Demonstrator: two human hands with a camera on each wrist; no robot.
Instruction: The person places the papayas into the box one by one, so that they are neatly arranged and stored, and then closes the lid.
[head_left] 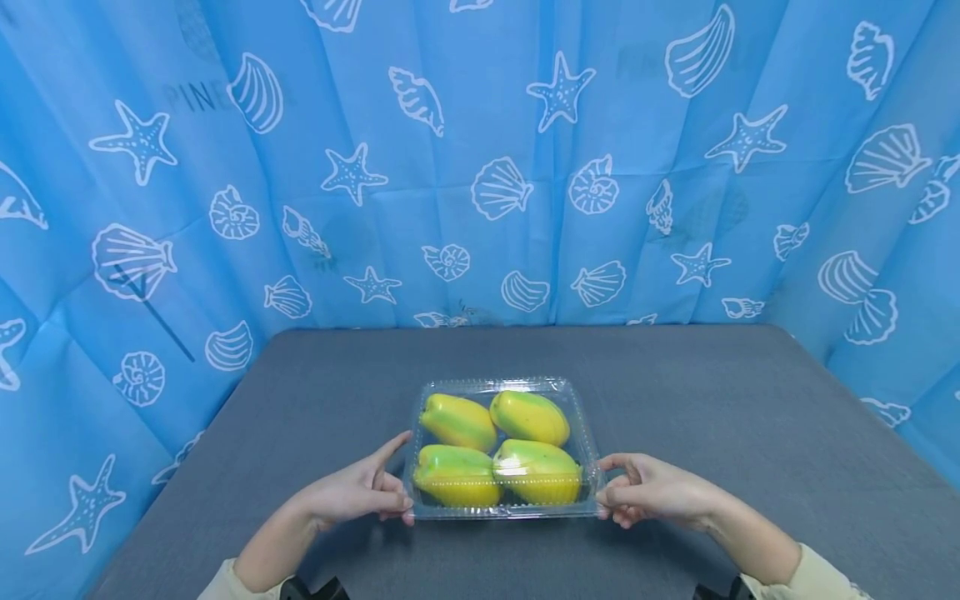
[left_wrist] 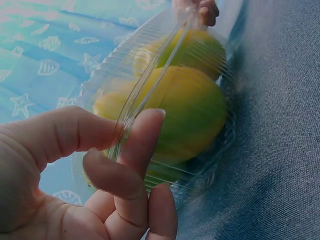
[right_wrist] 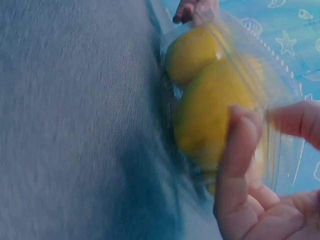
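A clear plastic clamshell box (head_left: 510, 512) lies on the grey-covered table, its lid down. Inside are several yellow-green fruits (head_left: 531, 417), smooth and oblong like small papayas, in two rows. At the near left corner my left hand (head_left: 360, 492) pinches the box's rim between thumb and a finger, the index finger stretched along the side. My right hand (head_left: 656, 492) pinches the rim at the near right corner. The left wrist view shows the two layered rim edges (left_wrist: 142, 102) between the fingers. In the right wrist view, the fingertips overlap the near fruit (right_wrist: 200, 125) behind the plastic.
The grey cloth-covered table (head_left: 712, 392) extends around the box on all sides. Behind and beside it hangs a blue curtain (head_left: 450, 208) printed with white shells and starfish. Light sleeves show at both forearms.
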